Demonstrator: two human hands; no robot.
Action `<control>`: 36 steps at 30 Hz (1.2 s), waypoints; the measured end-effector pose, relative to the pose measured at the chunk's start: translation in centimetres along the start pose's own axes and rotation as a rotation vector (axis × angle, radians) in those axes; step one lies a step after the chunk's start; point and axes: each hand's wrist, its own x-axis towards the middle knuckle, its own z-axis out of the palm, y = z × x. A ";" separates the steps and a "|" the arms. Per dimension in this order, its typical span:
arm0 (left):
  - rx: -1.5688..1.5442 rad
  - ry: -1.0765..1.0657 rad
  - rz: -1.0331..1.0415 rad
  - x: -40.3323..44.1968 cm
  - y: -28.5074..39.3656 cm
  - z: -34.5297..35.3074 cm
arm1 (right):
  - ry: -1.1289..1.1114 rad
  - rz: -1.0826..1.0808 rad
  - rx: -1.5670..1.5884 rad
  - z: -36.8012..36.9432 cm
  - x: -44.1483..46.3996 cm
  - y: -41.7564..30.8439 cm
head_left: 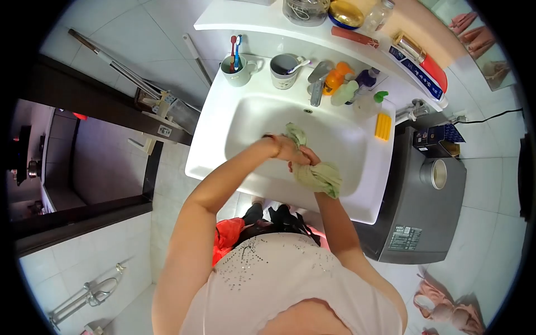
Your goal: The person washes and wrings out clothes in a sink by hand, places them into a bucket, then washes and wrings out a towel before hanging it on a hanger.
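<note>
White sink (208,146) beneath, grey appliance (403,192) right of left grip (290,151) and right grip (309,157), both clenching green cloth (321,178), right wrist hidden.

Two toothbrushes (233,51) stand in a pale green mug (236,77); a round tin (435,174) sits on the washing machine (420,201)

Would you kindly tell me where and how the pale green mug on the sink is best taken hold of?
I would take the mug by its handle, with the right hand once it leaves the green cloth, coming from the front right over the basin, because the handle juts out right toward the grey cup. Keep the mug upright, as two toothbrushes stand in it.
</note>
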 end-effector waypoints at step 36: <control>-0.454 0.087 0.423 3.6 -1.6 -1.2 | 0.001 0.521 -0.136 6.9 -3.1 -3.6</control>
